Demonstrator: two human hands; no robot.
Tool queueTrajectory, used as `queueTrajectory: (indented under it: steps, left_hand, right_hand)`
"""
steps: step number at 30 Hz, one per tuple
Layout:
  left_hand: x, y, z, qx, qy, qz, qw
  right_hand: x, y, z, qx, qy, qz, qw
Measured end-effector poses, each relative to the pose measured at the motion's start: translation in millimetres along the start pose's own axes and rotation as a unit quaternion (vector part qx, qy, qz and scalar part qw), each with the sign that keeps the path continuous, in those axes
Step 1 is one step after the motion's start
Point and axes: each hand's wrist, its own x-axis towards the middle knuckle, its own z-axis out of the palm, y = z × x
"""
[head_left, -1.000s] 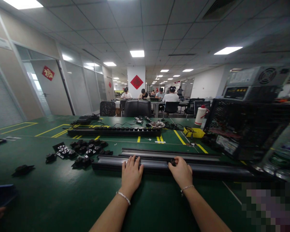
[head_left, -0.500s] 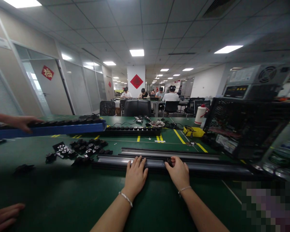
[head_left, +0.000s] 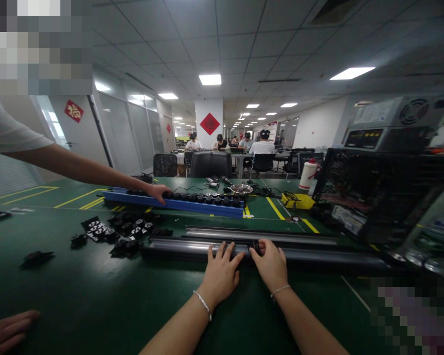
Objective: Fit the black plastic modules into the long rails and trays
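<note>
A long dark metal channel (head_left: 185, 248) lies across the green table in front of me. My left hand (head_left: 222, 268) rests on it with fingers spread, holding nothing. Just to the right, my right hand (head_left: 271, 264) pinches a small black part (head_left: 254, 246) at the channel; its exact shape is mostly covered by the fingers. A second dark channel (head_left: 299, 239) runs parallel right behind. Left of the channels lies a loose pile of small black parts (head_left: 124, 229), some with pale faces.
A co-worker's hand (head_left: 158, 192) is on a blue rail (head_left: 192, 207) filled with black parts. Another person's hand (head_left: 11, 330) lies at the lower left. To the right are a yellow box (head_left: 299, 201), a white bottle (head_left: 308, 175) and an open computer case (head_left: 370, 192).
My left hand has slid right along the channel, nearer my right hand, which has shifted slightly left. The co-worker's blue rail has moved right, to the table's far middle.
</note>
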Motion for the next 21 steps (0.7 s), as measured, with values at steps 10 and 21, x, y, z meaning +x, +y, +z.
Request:
queueTrajectory:
  steps: [10, 21]
  left_hand:
    - [11, 20, -0.1, -0.007, -0.031, 0.025, 0.999]
    - [25, 39, 6.5, -0.033, -0.042, -0.011, 0.999]
  right_hand:
    - [-1, -6, -2, 0.036, -0.016, -0.011, 0.999]
    - [0, -4, -4, 0.041, -0.035, -0.031, 0.998]
